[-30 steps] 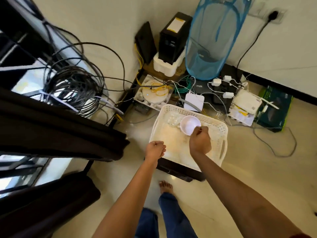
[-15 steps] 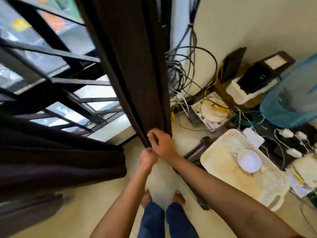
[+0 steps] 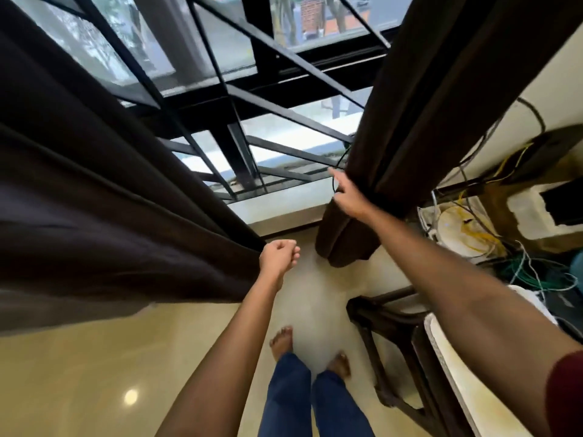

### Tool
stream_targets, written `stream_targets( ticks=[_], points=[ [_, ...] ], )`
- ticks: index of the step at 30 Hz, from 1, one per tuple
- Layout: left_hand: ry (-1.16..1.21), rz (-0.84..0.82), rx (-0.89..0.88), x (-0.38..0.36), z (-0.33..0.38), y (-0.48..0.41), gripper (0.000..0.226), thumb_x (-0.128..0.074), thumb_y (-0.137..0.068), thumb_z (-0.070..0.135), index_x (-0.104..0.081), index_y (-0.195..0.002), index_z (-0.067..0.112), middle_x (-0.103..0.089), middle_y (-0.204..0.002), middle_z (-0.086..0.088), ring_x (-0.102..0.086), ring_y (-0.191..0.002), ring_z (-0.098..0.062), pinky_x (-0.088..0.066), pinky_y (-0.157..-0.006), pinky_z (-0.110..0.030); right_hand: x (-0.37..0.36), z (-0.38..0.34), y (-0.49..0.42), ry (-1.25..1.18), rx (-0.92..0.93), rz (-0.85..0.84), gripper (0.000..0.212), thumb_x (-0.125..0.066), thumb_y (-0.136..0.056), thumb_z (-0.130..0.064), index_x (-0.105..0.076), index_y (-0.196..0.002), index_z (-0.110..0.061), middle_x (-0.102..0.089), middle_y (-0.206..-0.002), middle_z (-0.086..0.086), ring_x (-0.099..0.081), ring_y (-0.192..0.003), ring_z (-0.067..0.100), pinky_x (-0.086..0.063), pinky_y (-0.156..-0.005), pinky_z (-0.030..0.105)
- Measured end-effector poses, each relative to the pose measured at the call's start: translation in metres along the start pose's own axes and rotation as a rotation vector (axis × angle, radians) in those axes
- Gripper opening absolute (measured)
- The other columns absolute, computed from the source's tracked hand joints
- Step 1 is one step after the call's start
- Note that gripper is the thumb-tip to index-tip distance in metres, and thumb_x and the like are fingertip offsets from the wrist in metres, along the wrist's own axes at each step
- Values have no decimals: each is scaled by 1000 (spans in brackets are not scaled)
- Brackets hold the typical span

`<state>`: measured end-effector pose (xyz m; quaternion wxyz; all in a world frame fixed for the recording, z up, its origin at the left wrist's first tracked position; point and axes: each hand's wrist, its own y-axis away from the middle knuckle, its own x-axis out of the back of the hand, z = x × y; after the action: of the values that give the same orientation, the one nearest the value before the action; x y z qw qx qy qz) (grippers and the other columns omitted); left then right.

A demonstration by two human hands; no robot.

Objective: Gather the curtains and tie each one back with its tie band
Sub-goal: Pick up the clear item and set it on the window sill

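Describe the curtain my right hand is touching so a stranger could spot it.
Find the big black-framed window. Two dark brown curtains hang before it; this one is the right curtain, next to the cream wall and the tangle of cables. Unlike the left curtain, which spreads wide, it is bunched into a narrow column with the right hand against its edge.

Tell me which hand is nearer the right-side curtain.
Right. The right hand touches the right-side curtain at its inner edge; the left hand, a fist, sits apart from it, beside the left curtain.
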<state>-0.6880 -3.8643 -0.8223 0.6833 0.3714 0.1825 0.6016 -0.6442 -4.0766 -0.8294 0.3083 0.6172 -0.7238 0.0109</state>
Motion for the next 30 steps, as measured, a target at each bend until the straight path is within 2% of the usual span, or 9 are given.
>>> stream_targets(
  ticks=[1,2,4,7,13,19,24,27,30],
  points=[
    [10,-1,6,2,-1,-4,11,-59,-91,19,-69,-89,15,-70,-83,-3,-64,-74,-10,-55,-67,-22,12,13,-7,20,-29,31,74,-38,-77,14,-31,-146,-13,-31,-149,14,-38,-128,22,-36,-105,24],
    [19,-2,13,4,-3,-8,11,-59,-91,20,-69,-90,15,-70,-84,-3,-64,-75,-10,-55,-69,-23,22,26,-13,30,-50,57,75,-39,-76,12,-31,-146,-14,-33,-148,14,-41,-124,21,-36,-104,29],
    [32,4,24,9,-8,-15,13,-59,-91,21,-69,-95,13,-70,-84,-3,-65,-77,-11,-55,-72,-25,44,40,-17,25,-91,100,75,-39,-75,11,-30,-146,-13,-37,-142,11,-47,-114,15,-39,-98,29],
    [49,27,32,15,-13,-18,14,-58,-92,20,-69,-98,12,-69,-85,-3,-64,-78,-10,-55,-76,-26,73,49,-17,42,-138,190,71,-38,-78,16,-31,-144,-9,-33,-148,14,-36,-134,29,-30,-111,38],
    [64,35,55,19,-18,-19,17,-59,-91,20,-69,-100,10,-69,-85,-3,-63,-74,-8,-53,-67,-20,105,62,-10,33,-207,250,70,-39,-82,15,-31,-146,-12,-33,-149,13,-35,-136,26,-30,-108,29],
    [83,36,26,18,-18,-14,17,-59,-91,20,-70,-100,11,-70,-86,-2,-64,-75,-8,-54,-67,-20,108,58,-4,3,-190,249,66,-36,-85,18,-26,-146,-6,-28,-151,16,-27,-140,25,-28,-96,16],
    [105,54,12,27,-29,0,14,-58,-91,19,-69,-97,14,-70,-87,-1,-64,-77,-8,-55,-76,-24,99,58,6,29,-215,221,66,-42,-86,10,-29,-147,-15,-30,-150,16,-31,-138,25,-32,-95,26],
    [97,85,12,38,-43,8,13,-58,-91,20,-69,-95,15,-71,-86,-1,-65,-75,-7,-55,-71,-21,81,51,15,64,-216,198,65,-44,-86,8,-32,-146,-14,-33,-149,16,-35,-135,25,-33,-99,27],
    [107,74,37,52,-63,15,14,-57,-92,18,-69,-96,12,-69,-84,-2,-63,-72,-7,-52,-66,-19,50,39,30,91,-189,156,58,-46,-87,7,-38,-142,-10,-40,-144,16,-42,-129,27,-35,-93,26]
  ],
)
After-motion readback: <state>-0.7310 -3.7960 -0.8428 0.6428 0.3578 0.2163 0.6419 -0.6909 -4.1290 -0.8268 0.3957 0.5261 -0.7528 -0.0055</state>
